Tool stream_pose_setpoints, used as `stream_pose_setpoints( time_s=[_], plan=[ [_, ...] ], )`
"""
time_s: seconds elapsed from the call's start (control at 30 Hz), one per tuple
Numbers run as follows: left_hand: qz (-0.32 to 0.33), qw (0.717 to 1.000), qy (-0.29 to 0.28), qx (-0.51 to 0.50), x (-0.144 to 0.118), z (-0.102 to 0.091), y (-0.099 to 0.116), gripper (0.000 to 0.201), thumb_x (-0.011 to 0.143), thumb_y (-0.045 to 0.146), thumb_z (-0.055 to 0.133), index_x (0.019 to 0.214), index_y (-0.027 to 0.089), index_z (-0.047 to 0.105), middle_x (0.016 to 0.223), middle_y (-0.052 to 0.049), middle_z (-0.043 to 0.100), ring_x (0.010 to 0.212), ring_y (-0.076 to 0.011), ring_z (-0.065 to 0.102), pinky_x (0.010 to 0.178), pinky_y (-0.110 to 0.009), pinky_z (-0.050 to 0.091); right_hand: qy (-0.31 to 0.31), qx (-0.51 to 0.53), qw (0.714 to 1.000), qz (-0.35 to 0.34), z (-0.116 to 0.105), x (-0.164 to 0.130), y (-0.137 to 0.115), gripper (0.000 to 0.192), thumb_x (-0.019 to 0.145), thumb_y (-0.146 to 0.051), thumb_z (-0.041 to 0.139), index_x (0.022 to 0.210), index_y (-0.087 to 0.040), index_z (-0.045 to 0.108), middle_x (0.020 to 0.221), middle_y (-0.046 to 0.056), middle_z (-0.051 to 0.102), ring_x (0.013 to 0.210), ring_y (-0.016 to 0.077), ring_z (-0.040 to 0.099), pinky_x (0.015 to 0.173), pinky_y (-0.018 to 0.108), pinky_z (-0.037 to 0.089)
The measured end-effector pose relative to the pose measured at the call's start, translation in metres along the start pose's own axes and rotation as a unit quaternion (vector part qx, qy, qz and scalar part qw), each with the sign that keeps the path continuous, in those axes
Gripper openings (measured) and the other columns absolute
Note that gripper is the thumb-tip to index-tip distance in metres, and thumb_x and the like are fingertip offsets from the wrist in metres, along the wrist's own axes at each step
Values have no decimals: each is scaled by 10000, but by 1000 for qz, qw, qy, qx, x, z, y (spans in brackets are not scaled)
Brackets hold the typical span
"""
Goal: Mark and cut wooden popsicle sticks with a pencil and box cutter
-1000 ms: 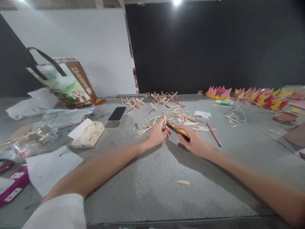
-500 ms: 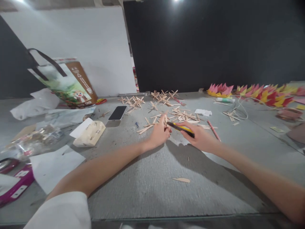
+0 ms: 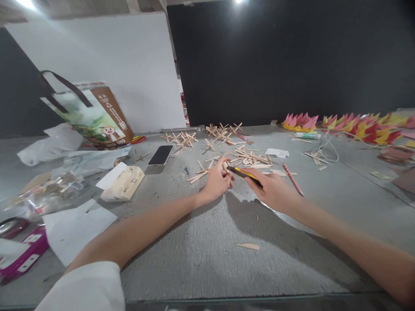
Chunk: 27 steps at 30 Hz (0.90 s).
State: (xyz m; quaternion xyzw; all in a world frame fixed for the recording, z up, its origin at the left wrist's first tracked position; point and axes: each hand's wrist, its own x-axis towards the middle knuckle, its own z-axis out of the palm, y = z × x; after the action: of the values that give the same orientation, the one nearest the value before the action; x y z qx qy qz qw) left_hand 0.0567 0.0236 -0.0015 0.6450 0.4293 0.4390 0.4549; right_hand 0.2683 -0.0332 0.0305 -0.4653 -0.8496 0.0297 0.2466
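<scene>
My left hand (image 3: 218, 180) is closed on a small wooden craft stick (image 3: 225, 165), mostly covered by the fingers. A black and yellow utility knife (image 3: 241, 172) is gripped in my right hand (image 3: 272, 190), its front end at the stick and the left fingertips. Whether the blade is cutting in is too small to see. Behind both hands lies a loose pile of craft sticks (image 3: 249, 156). Closer to me on the table, a pointed piece of stick (image 3: 249, 246) lies by itself.
Left of the hands are a phone (image 3: 161, 155), a tissue pack (image 3: 125, 183), white paper (image 3: 78, 224) and a printed bag (image 3: 97, 116). To the right lie a pink pencil (image 3: 293, 179), a glue stick (image 3: 307, 135) and pink and yellow paper flowers (image 3: 300, 123).
The view has shifted slightly. My left index finger is more bent, and the right hand with the knife has tilted a little; both hands stay in nearly the same place.
</scene>
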Motion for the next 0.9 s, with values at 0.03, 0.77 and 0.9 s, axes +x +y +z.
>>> stream_pose_setpoints(
  time_s=[0.03,0.77,0.9],
  plan=[
    [-6,1000,2,-14,0,1,1,499,955,96,540,1439,201,484,723,27,692,509,-128,683,490,-183,494,3,-14,1000,-5,1,0,-1,476,1125,-344,400,1534,-206,600,874,75,813,541,204,630,557,324,330],
    [7,999,-24,-32,-3,14,-3,552,1000,169,569,1541,210,467,704,37,694,471,-143,703,454,-194,529,29,-68,996,46,-32,2,-17,419,1080,-324,475,1351,-314,794,723,35,771,511,176,562,567,323,345],
    [22,998,-42,-35,-4,15,-6,592,1005,190,594,1581,232,464,714,51,681,479,-126,699,470,-182,522,26,-38,997,66,-46,7,-17,388,1074,-354,500,1248,-309,844,628,14,712,468,156,482,555,325,298]
  ],
)
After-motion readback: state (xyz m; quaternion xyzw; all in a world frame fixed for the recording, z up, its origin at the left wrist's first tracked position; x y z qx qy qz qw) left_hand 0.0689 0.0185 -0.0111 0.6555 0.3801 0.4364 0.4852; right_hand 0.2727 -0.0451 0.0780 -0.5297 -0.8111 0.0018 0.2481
